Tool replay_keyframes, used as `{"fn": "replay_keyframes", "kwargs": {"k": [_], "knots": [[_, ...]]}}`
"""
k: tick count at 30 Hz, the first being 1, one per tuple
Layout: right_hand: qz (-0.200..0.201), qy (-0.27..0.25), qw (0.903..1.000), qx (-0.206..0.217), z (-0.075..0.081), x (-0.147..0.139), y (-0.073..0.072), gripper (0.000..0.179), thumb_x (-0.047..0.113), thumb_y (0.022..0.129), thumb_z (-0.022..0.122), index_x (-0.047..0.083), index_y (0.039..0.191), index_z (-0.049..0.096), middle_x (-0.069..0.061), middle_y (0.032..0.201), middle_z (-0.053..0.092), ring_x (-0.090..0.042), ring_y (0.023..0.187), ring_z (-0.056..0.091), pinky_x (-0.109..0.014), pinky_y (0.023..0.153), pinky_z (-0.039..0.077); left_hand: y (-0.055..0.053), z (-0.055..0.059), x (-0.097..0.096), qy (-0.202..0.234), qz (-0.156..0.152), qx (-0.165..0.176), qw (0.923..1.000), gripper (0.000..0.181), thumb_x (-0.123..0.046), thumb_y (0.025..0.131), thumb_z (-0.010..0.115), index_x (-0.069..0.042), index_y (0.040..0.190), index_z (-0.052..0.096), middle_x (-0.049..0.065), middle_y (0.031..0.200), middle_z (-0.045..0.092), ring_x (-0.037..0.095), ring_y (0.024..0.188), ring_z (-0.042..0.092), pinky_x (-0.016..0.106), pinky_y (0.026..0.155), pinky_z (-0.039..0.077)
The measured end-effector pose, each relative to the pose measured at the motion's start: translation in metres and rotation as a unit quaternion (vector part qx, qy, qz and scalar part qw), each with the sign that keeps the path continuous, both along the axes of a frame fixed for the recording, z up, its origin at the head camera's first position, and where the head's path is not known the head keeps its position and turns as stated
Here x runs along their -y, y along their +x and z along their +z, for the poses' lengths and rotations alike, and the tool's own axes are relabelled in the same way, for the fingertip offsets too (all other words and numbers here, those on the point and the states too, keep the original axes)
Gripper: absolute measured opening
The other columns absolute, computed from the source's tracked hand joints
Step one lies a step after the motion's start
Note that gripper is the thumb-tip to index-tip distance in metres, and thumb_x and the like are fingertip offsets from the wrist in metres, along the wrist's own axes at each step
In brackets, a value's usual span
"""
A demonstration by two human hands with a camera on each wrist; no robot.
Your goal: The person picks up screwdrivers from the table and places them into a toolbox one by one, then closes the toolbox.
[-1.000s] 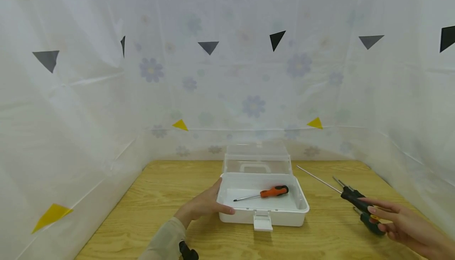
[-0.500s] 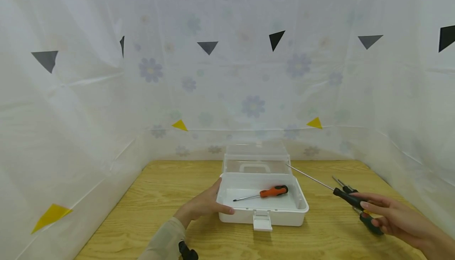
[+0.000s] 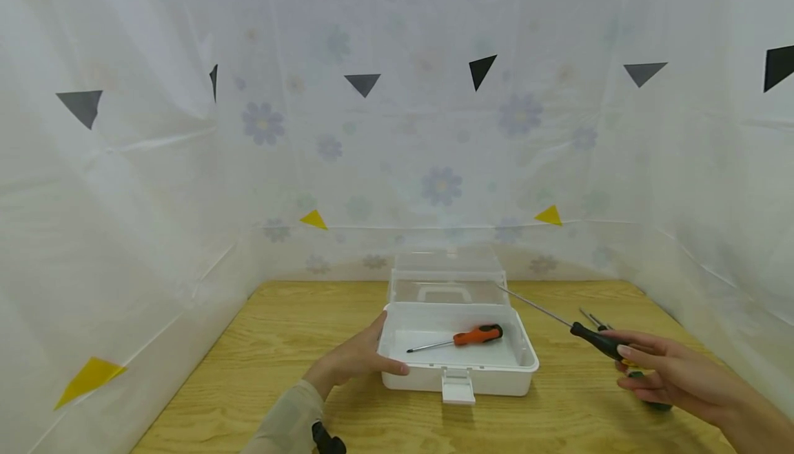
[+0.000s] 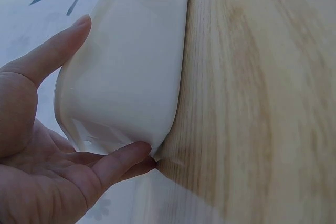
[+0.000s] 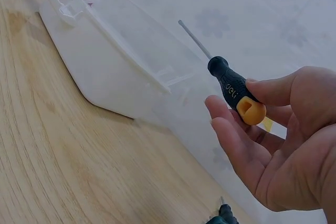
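Observation:
A white plastic toolbox stands on the table with its clear lid raised at the back. Inside lies a screwdriver with an orange-and-black handle. My left hand holds the box at its front left corner; in the left wrist view the thumb is on the front wall and the fingers are round the side. To the right of the box, my right hand pinches a long screwdriver by its dark, yellow-ended handle. Its shaft slants up toward the box, above the table.
Other screwdrivers lie on the table behind and below my right hand, partly hidden; shaft tips and a dark green handle show. The box's white latch hangs down in front. Pale flowered sheeting encloses the wooden table.
My right hand has lifted the long screwdriver away from the others and moved it left, toward the box. My left hand, the box and the orange screwdriver have stayed put.

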State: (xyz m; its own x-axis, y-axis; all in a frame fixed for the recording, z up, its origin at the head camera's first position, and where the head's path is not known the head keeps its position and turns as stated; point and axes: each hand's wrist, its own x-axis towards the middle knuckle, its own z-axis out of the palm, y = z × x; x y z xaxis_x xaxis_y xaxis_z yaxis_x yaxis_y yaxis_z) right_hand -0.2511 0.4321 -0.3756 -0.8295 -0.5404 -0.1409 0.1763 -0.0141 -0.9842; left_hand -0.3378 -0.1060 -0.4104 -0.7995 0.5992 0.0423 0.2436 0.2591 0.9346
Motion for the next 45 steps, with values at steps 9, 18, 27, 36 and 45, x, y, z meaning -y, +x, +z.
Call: {"fn": "replay_keyframes", "kwargs": {"k": [9, 18, 27, 36, 45], "knots": [[0.018, -0.018, 0.9997, -0.005, 0.0, 0.009, -0.006, 0.046, 0.015, 0.116, 0.034, 0.037, 0.138, 0.067, -0.009, 0.113, 0.055, -0.032, 0.11, 0.069, -0.044, 0.092, 0.055, -0.002, -0.002, 0.001, -0.001, -0.001, 0.0, 1.0, 0.126, -0.025, 0.084, 0.09, -0.014, 0.167, -0.004, 0.013, 0.169, 0.016, 0.035, 0.145, 0.029, 0.06, 0.115, 0.024], [0.026, -0.02, 0.9994, -0.009, 0.003, 0.022, -0.01, 0.044, 0.015, 0.115, 0.035, 0.034, 0.142, 0.065, -0.005, 0.11, 0.055, -0.031, 0.108, 0.07, -0.043, 0.09, 0.055, -0.001, -0.001, 0.001, -0.001, -0.003, -0.001, 1.0, 0.126, -0.025, 0.084, 0.09, -0.013, 0.167, -0.004, 0.014, 0.169, 0.015, 0.036, 0.145, 0.029, 0.061, 0.115, 0.024], [0.019, 0.001, 0.9997, -0.017, 0.005, 0.039, -0.018, 0.039, 0.017, 0.114, 0.04, 0.035, 0.138, 0.066, -0.007, 0.111, 0.055, -0.028, 0.103, 0.072, -0.041, 0.088, 0.056, -0.002, -0.002, 0.0, -0.001, -0.006, -0.005, 1.0, 0.126, -0.026, 0.083, 0.09, -0.014, 0.167, -0.004, 0.017, 0.167, 0.019, 0.039, 0.142, 0.032, 0.061, 0.114, 0.025], [0.0, 0.025, 0.999, -0.037, 0.005, 0.054, -0.026, 0.036, 0.019, 0.113, 0.045, 0.036, 0.137, 0.066, -0.012, 0.123, 0.049, -0.025, 0.097, 0.074, -0.039, 0.084, 0.058, -0.003, -0.001, 0.0, -0.007, -0.001, -0.005, 1.0, 0.127, -0.027, 0.083, 0.09, -0.013, 0.167, -0.004, 0.016, 0.168, 0.016, 0.038, 0.145, 0.03, 0.061, 0.115, 0.024], [-0.002, 0.009, 0.9994, -0.034, 0.002, 0.065, -0.033, 0.035, 0.019, 0.114, 0.045, 0.032, 0.137, 0.067, -0.007, 0.118, 0.055, -0.023, 0.094, 0.074, -0.036, 0.082, 0.058, 0.0, 0.0, 0.0, -0.002, -0.002, -0.003, 1.0, 0.127, -0.026, 0.083, 0.09, -0.011, 0.167, -0.005, 0.018, 0.168, 0.015, 0.04, 0.144, 0.03, 0.062, 0.115, 0.023]]}}
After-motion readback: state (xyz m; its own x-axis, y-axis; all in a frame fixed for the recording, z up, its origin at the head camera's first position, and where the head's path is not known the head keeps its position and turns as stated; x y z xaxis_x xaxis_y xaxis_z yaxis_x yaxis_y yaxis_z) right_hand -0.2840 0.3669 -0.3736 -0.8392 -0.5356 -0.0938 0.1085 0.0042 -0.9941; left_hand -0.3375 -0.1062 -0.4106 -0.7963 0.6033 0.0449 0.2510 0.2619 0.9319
